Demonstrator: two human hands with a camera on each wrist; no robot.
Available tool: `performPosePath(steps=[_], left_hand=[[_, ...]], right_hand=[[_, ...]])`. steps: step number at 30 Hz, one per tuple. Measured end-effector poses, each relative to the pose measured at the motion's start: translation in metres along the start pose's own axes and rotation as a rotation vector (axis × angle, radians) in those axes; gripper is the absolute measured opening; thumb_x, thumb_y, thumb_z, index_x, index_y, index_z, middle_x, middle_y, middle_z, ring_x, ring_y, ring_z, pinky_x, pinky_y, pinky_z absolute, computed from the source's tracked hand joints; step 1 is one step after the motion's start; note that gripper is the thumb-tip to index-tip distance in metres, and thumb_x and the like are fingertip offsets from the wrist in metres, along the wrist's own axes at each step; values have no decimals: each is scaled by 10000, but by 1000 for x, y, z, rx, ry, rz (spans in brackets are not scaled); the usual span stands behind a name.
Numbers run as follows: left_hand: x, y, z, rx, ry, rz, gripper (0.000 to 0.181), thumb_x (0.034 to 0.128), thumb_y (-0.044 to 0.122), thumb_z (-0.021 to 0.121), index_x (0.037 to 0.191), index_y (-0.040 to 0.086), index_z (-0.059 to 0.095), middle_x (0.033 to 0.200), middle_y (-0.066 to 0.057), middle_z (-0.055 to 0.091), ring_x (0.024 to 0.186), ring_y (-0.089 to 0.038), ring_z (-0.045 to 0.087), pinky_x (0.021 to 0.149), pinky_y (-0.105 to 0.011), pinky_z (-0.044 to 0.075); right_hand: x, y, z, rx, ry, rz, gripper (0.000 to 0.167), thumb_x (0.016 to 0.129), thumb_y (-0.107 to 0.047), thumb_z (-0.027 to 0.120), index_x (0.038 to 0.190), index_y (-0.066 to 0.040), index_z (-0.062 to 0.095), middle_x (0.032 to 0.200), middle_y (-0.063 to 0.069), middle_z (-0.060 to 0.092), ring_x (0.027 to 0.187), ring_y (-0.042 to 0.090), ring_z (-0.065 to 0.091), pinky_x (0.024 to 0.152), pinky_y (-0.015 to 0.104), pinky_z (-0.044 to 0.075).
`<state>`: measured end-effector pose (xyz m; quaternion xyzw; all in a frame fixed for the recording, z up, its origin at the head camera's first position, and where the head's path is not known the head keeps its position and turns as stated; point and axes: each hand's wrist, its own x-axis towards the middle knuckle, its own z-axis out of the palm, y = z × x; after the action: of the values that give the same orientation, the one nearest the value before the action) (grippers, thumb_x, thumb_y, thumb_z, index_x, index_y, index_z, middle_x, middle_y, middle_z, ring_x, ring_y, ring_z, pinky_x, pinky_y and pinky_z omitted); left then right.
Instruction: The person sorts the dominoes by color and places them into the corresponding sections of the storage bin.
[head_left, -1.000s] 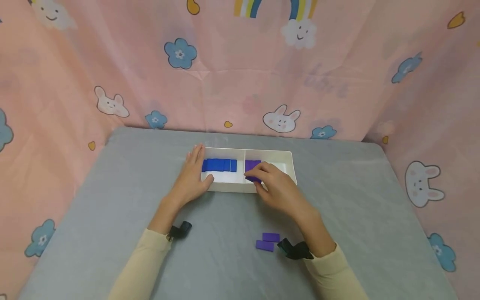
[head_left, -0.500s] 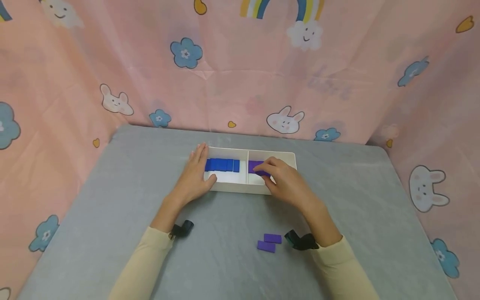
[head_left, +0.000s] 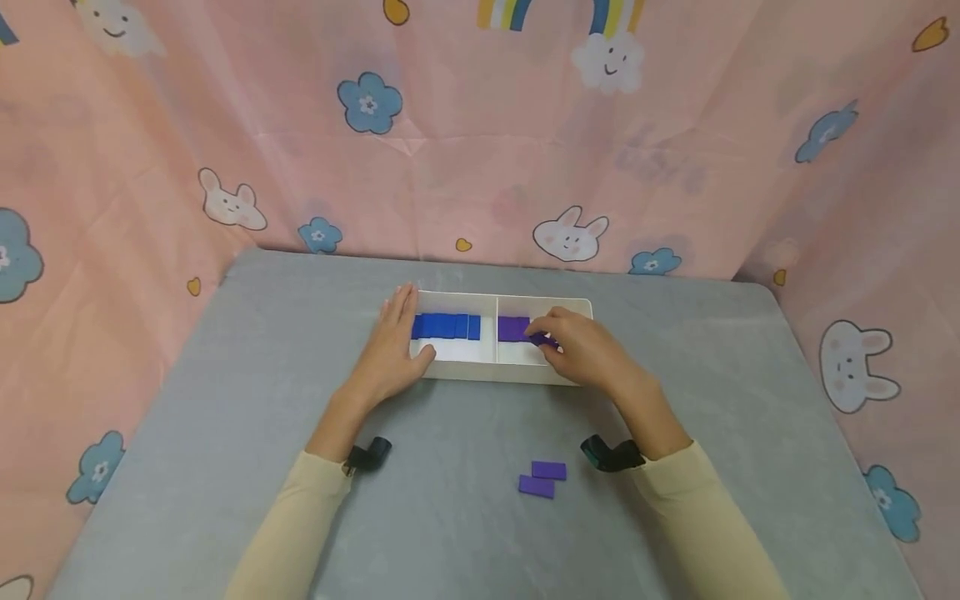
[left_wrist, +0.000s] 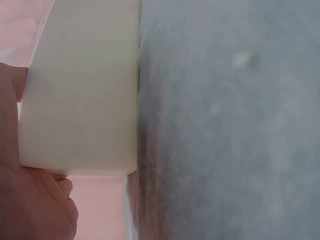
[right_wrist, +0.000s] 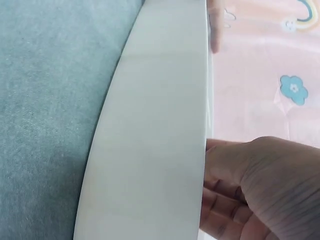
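Note:
A white two-compartment box lies lengthwise across the grey table. My left hand holds its left end, fingers along the end wall and thumb at the front rim; the left wrist view shows this hand against the wall. Beside it, a row of flat blue rectangular blocks fills part of the left compartment. Over the right compartment, my right hand pinches a purple rectangular block, just right of the purple blocks lined up by the divider. In the right wrist view the box wall hides the held block.
Two loose purple blocks lie on the grey tabletop in front of the box, left of the right forearm. A pink patterned curtain rises behind the table and at both sides.
My right hand has moved rightward with the purple block, from near the divider to the right of the purple row, uncovering that row. My left hand stays at the box's left end.

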<state>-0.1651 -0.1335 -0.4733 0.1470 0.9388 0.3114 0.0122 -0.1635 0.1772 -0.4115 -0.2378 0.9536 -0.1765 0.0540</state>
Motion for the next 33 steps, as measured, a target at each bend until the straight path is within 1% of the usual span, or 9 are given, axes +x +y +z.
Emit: performPosePath(steps=[6, 13, 19, 22, 25, 28, 30, 31, 33], left_hand=[[0, -2, 0, 15, 9, 2, 942, 957, 310, 595, 1695, 34, 79, 1787, -112, 42, 1652, -283, -7, 1329, -474, 19], [1, -1, 0, 12, 6, -8, 941, 961, 312, 599, 1697, 42, 80, 1787, -109, 43, 1652, -278, -6, 1330, -467, 16], [1, -1, 2, 20, 6, 0, 947, 960, 311, 607, 1696, 36, 78, 1787, -108, 43, 1652, -278, -8, 1330, -456, 12], [1, 0, 2, 14, 5, -4, 946, 961, 309, 608, 1696, 40, 78, 1788, -102, 39, 1652, -274, -15, 1330, -453, 7], [1, 0, 2, 10, 9, -5, 943, 960, 304, 608, 1697, 43, 81, 1788, -99, 38, 1652, -281, -10, 1329, -455, 6], [1, 0, 2, 17, 9, -3, 947, 959, 312, 606, 1696, 41, 77, 1789, -101, 30, 1652, -297, -1, 1330, -460, 11], [1, 0, 2, 19, 9, -3, 946, 961, 314, 605, 1695, 39, 75, 1789, -102, 24, 1651, -302, 1, 1329, -462, 13], [1, 0, 2, 20, 8, -4, 946, 963, 315, 604, 1695, 38, 74, 1789, -102, 21, 1651, -305, 3, 1329, -462, 14], [1, -1, 2, 21, 4, -8, 944, 967, 315, 605, 1695, 39, 71, 1790, -98, 13, 1652, -298, -3, 1329, -460, 13]], right_hand=[[5, 1, 0, 1, -46, 35, 269, 972, -34, 699, 1232, -31, 769, 1161, 160, 725, 1045, 309, 680, 987, 491, 583], [11, 4, 1, -39, -71, 35, 262, 944, -1, 685, 1192, -2, 771, 1091, 174, 729, 1001, 318, 667, 946, 506, 580], [13, 6, 1, -41, -113, 123, 316, 977, -82, 680, 1272, 17, 735, 1196, 224, 707, 1092, 369, 685, 989, 532, 575], [12, 8, -2, -29, -120, 123, 284, 985, -50, 641, 1231, 39, 754, 1205, 227, 722, 1085, 370, 698, 997, 528, 578], [10, 8, -7, -28, -143, 88, 269, 976, 8, 586, 1146, 49, 790, 1143, 198, 761, 993, 330, 693, 944, 482, 595], [7, 6, -11, -15, -195, 62, 327, 970, -7, 532, 1154, 32, 799, 1087, 151, 770, 918, 288, 647, 836, 425, 555], [5, 5, -13, 7, -231, 62, 359, 982, -64, 507, 1174, 6, 802, 980, 103, 752, 874, 255, 620, 784, 390, 507], [4, 5, -13, 19, -246, 63, 365, 987, -94, 494, 1128, -1, 817, 905, 84, 729, 833, 241, 610, 753, 377, 489], [3, 4, -14, 28, -265, 69, 377, 1000, -153, 473, 996, -30, 828, 752, 35, 613, 743, 213, 565, 697, 357, 444]])
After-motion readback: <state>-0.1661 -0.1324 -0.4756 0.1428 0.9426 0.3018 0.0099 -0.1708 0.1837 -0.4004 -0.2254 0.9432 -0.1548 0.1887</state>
